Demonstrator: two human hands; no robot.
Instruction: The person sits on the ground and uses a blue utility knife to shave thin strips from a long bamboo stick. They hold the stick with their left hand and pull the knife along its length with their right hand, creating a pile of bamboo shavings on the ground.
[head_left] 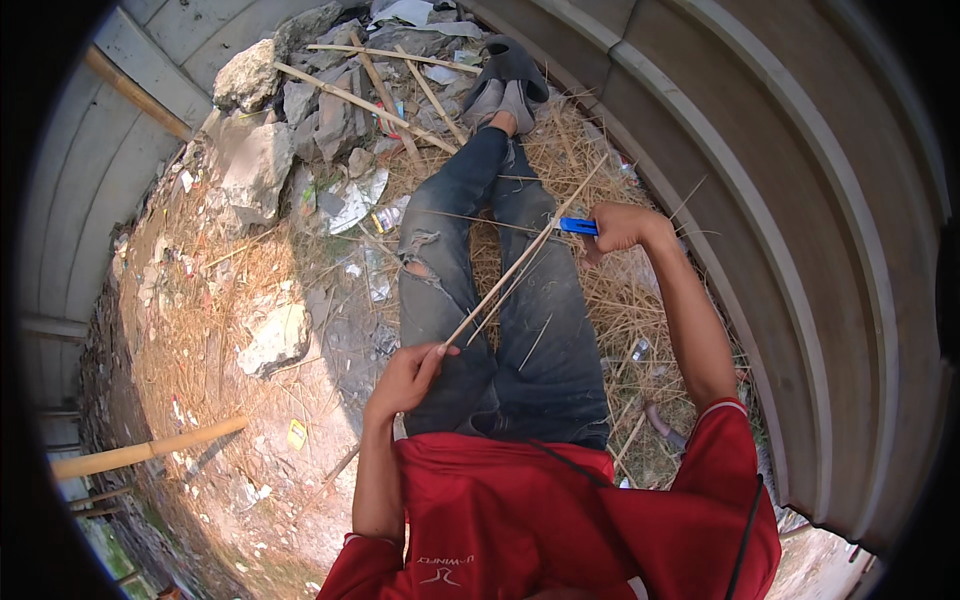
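My left hand (408, 374) is closed on the near end of a thin, pale bamboo strip (508, 276), which slants up and to the right above my legs. In my right hand (622, 228) is a blue utility knife (578, 226), its tip at the strip's upper part. Whether the blade cuts into the strip is too small to tell. Finer slivers and shavings (536, 342) lie across my dark, torn trousers (540, 310). One thin sliver runs beside the strip.
Broken rocks (255, 170) and several longer sticks (365, 105) lie beyond my legs at the far left. Corrugated metal sheeting (740, 180) curves close along my right side. Dry straw and litter cover the ground. A bamboo pole (150, 448) juts in from the left.
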